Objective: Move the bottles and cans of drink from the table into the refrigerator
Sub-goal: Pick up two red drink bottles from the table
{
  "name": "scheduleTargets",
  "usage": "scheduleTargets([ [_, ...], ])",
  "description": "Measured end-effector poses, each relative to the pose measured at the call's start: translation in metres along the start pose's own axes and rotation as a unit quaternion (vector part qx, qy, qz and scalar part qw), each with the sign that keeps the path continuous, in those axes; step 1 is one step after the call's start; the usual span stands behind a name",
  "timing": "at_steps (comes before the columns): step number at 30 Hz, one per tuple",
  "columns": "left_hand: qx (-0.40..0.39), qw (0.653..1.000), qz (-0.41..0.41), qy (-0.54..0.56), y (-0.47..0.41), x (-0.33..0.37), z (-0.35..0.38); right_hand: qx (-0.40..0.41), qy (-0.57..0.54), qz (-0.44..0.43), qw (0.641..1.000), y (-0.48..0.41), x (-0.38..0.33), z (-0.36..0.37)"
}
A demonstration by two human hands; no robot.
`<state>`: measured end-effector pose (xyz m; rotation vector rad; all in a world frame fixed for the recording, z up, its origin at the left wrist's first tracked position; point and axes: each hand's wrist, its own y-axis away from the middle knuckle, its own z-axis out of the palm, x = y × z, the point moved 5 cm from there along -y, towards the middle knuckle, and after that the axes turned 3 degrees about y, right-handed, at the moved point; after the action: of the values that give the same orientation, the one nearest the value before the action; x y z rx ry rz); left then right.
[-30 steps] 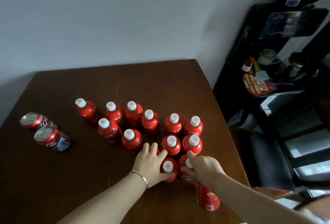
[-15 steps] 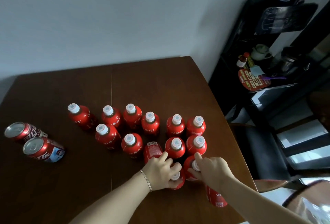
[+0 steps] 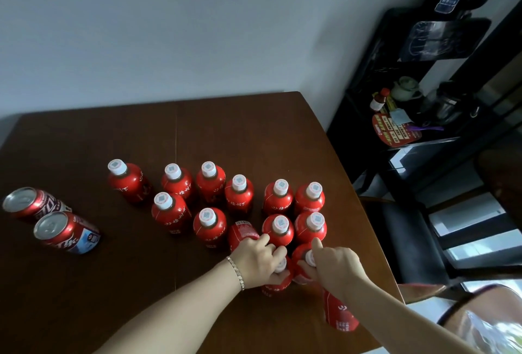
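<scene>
You are working at the table's [image 3: 254,133] near right corner, where your left hand [image 3: 258,262] is curling its fingers round the neck of the left front bottle [image 3: 278,283] and your right hand [image 3: 339,267] is closing round the right front bottle [image 3: 300,274] just under its white cap. Both bottles seem to be resting on the table, side by side. The other red bottles [image 3: 210,181] are crowding the table's middle, and two cans [image 3: 36,206] are sitting near its left edge. Judging by the sealed caps, you are probably lifting full bottles: fairly heavy, stiff and slick in their wrap, so the shoulder below the cap is offering the surest hold. The opaque red wrap is hiding the level inside. Another bottle [image 3: 340,314] is showing under your right wrist at the table's near edge; I cannot tell whether you are holding it. The can tops are looking unopened. The refrigerator is not showing plainly.
</scene>
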<state>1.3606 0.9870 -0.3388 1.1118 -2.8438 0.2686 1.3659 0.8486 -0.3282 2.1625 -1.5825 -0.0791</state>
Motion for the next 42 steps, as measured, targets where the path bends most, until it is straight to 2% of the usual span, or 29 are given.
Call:
scheduleTargets([
  [5, -0.023, 1.0, -0.012, 0.006, 0.008, 0.0, -0.007, -0.022, 0.051, -0.054, 0.997, 0.005, -0.006, -0.004],
  [7, -0.025, 0.998, -0.053, 0.02, 0.021, -0.001, -0.01, -0.032, 0.055, -0.076, 0.995, 0.006, -0.01, -0.011],
  [9, -0.018, 0.99, -0.127, 0.06, 0.039, 0.0, -0.023, -0.042, 0.054, -0.099, 0.993, 0.006, -0.017, -0.024],
  [10, -0.022, 0.981, -0.179, 0.071, 0.048, -0.001, -0.032, -0.045, 0.053, -0.115, 0.991, 0.006, -0.022, -0.031],
  [14, -0.129, 0.921, -0.361, 0.064, 0.084, 0.001, -0.063, -0.029, 0.072, -0.22, 0.972, 0.008, -0.059, -0.071],
  [16, -0.14, 0.899, -0.414, 0.046, 0.1, 0.001, -0.079, -0.019, 0.048, -0.242, 0.969, 0.01, -0.078, -0.086],
  [19, -0.129, 0.849, -0.512, -0.004, 0.132, 0.007, -0.11, 0.018, 0.083, -0.32, 0.944, 0.018, -0.113, -0.117],
  [23, -0.073, 0.736, -0.67, -0.058, 0.182, 0.041, -0.154, 0.102, 0.179, -0.457, 0.865, 0.047, -0.156, -0.159],
  [25, -0.001, 0.666, -0.744, -0.053, 0.207, 0.069, -0.173, 0.139, 0.148, -0.49, 0.847, 0.067, -0.178, -0.175],
  [28, 0.152, 0.549, -0.822, -0.009, 0.244, 0.128, -0.203, 0.144, 0.132, -0.556, 0.808, 0.112, -0.212, -0.185],
  [31, 0.234, 0.439, -0.868, -0.011, 0.279, 0.211, -0.225, 0.16, 0.15, -0.637, 0.739, 0.191, -0.24, -0.187],
  [33, 0.244, 0.38, -0.891, -0.036, 0.299, 0.265, -0.235, 0.187, 0.183, -0.683, 0.682, 0.247, -0.256, -0.184],
  [35, 0.25, 0.305, -0.917, -0.062, 0.324, 0.343, -0.239, 0.205, 0.213, -0.726, 0.621, 0.325, -0.269, -0.169],
  [38, 0.245, 0.211, -0.942, -0.093, 0.35, 0.454, -0.24, 0.21, 0.186, -0.782, 0.556, 0.432, -0.276, -0.139],
  [42, 0.221, 0.064, -0.965, -0.128, 0.367, 0.617, -0.234, 0.223, 0.191, -0.85, 0.437, 0.591, -0.258, -0.08],
])
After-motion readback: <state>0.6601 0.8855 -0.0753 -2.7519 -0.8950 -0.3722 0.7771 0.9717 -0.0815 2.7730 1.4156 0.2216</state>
